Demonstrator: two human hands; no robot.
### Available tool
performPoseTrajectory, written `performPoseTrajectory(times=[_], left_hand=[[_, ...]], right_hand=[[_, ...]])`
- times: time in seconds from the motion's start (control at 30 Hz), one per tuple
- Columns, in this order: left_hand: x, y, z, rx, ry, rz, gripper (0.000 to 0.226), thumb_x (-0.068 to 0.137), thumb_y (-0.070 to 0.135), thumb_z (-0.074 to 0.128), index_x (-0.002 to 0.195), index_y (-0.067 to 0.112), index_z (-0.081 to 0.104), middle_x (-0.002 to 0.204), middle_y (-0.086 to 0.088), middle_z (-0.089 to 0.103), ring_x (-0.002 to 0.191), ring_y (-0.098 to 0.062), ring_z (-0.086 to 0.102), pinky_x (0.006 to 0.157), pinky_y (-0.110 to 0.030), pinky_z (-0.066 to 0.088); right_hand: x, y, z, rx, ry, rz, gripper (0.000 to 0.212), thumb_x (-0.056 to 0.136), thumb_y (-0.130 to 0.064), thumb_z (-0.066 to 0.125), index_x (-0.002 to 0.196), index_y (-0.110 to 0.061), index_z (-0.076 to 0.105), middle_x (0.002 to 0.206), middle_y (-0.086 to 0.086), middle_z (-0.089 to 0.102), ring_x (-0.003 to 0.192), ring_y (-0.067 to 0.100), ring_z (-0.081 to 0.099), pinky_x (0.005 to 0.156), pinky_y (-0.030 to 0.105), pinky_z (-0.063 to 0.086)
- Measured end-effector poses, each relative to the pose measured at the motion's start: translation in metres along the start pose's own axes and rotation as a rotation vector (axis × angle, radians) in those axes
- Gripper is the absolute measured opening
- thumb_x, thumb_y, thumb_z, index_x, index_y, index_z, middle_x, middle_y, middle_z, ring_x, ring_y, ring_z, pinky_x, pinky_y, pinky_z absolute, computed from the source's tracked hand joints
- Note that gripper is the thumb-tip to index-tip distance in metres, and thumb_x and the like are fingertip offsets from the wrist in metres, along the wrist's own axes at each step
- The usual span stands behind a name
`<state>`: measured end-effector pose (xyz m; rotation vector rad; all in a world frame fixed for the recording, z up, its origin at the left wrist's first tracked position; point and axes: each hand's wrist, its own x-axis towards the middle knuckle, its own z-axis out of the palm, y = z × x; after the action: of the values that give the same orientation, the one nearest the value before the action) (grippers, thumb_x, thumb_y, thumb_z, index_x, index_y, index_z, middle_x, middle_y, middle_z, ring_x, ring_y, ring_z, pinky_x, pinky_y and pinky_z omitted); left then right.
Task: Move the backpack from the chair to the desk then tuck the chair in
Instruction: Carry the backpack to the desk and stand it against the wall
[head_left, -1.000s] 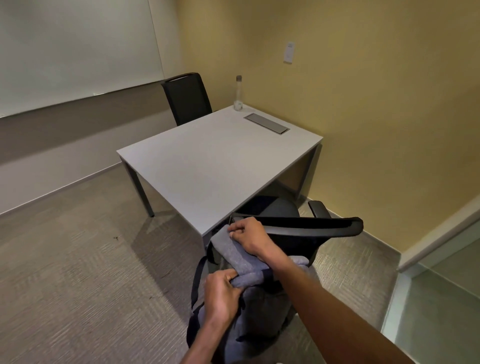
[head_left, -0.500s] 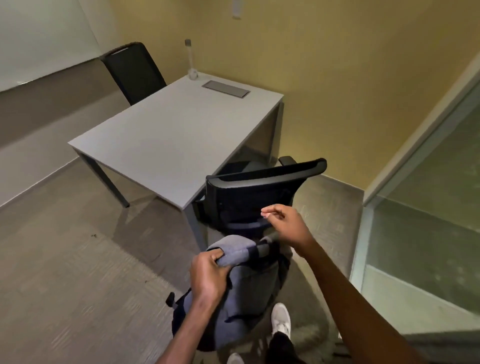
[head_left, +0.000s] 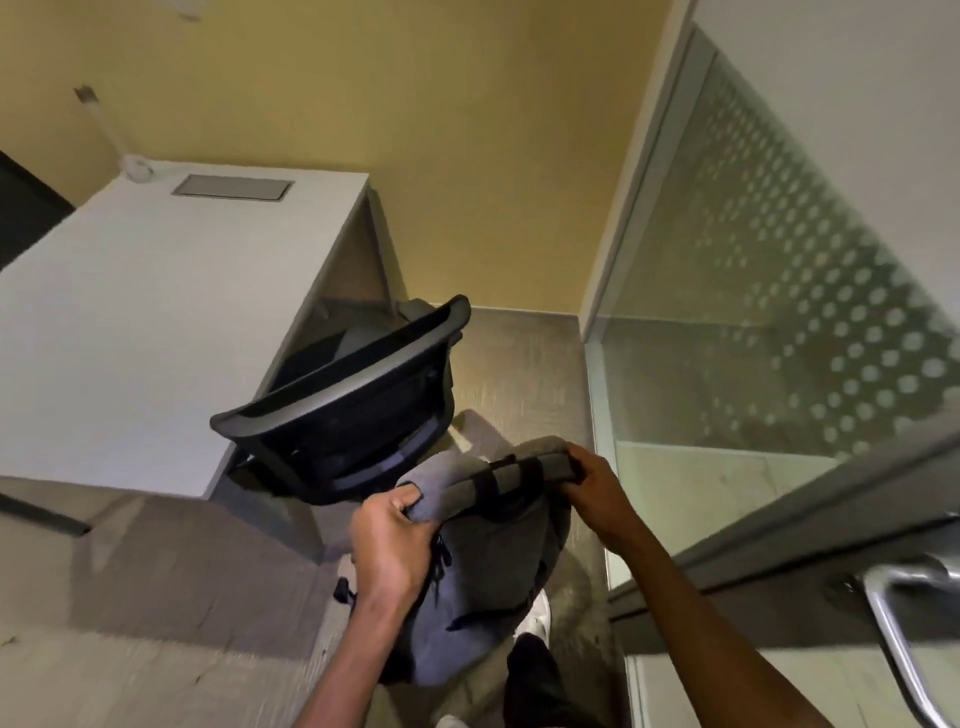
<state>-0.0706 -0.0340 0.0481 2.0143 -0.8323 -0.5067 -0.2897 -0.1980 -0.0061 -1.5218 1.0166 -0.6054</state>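
I hold a grey backpack (head_left: 483, 566) in the air behind the black office chair (head_left: 353, 410), above the floor and my shoes. My left hand (head_left: 389, 545) grips the left end of the bag's rolled top. My right hand (head_left: 592, 488) grips the right end. The chair's backrest faces me and its seat points toward the white desk (head_left: 130, 312) at the left. The chair seat is mostly hidden behind the backrest.
A clear bottle (head_left: 117, 140) and a grey cable hatch (head_left: 231, 185) lie at the desk's far end. A frosted glass partition (head_left: 753, 312) and a door with a metal handle (head_left: 898, 639) close off the right. A yellow wall stands behind.
My right hand went from hovering near the chair back to gripping the bag's top. The view swung right and down, and the bag now hangs nearer the glass partition.
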Motion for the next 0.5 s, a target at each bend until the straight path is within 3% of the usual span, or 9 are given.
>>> performPoseTrajectory(times=[0.1, 0.17, 0.27, 0.37, 0.5], left_hand=[[0.023, 0.025, 0.022, -0.046, -0.067, -0.035, 0.014, 0.088, 0.017, 0.082, 0.074, 0.017, 0.081, 0.065, -0.003, 0.079, 0.058, -0.012, 0.066, 0.053, -0.045, 0.056], [0.04, 0.044, 0.038, -0.092, -0.097, -0.045, 0.017, 0.089, 0.013, 0.08, 0.077, 0.024, 0.084, 0.068, 0.003, 0.08, 0.068, -0.016, 0.077, 0.058, -0.041, 0.063], [0.069, 0.076, 0.061, -0.201, -0.129, -0.031, 0.016, 0.091, 0.009, 0.08, 0.083, 0.022, 0.085, 0.073, 0.004, 0.082, 0.073, -0.014, 0.08, 0.068, -0.036, 0.068], [0.103, 0.113, 0.081, -0.266, -0.117, 0.017, 0.005, 0.089, 0.013, 0.083, 0.088, 0.017, 0.086, 0.074, 0.003, 0.082, 0.07, -0.004, 0.077, 0.065, -0.024, 0.063], [0.152, 0.164, 0.106, -0.33, -0.115, 0.116, 0.003, 0.087, 0.013, 0.084, 0.09, 0.014, 0.086, 0.075, 0.003, 0.083, 0.071, -0.008, 0.079, 0.063, -0.021, 0.062]], right_hand=[[0.025, -0.01, -0.024, -0.039, 0.119, -0.046, 0.047, 0.088, 0.012, 0.06, 0.122, -0.017, 0.073, 0.115, 0.002, 0.078, 0.111, 0.014, 0.072, 0.103, 0.038, 0.057], [0.046, -0.015, -0.04, -0.066, 0.181, -0.07, 0.04, 0.091, 0.01, 0.059, 0.121, -0.013, 0.072, 0.113, 0.005, 0.078, 0.108, 0.015, 0.072, 0.101, 0.038, 0.058], [0.08, -0.028, -0.064, -0.106, 0.302, -0.122, 0.032, 0.092, 0.009, 0.059, 0.115, -0.01, 0.073, 0.103, 0.002, 0.078, 0.098, 0.008, 0.073, 0.093, 0.029, 0.06], [0.118, -0.049, -0.092, -0.127, 0.388, -0.176, 0.026, 0.093, 0.006, 0.059, 0.109, -0.011, 0.072, 0.097, -0.003, 0.076, 0.091, 0.001, 0.071, 0.086, 0.022, 0.058], [0.171, -0.083, -0.134, -0.139, 0.457, -0.273, 0.029, 0.085, -0.009, 0.056, 0.109, -0.014, 0.071, 0.096, -0.005, 0.074, 0.093, 0.004, 0.071, 0.084, 0.016, 0.056]])
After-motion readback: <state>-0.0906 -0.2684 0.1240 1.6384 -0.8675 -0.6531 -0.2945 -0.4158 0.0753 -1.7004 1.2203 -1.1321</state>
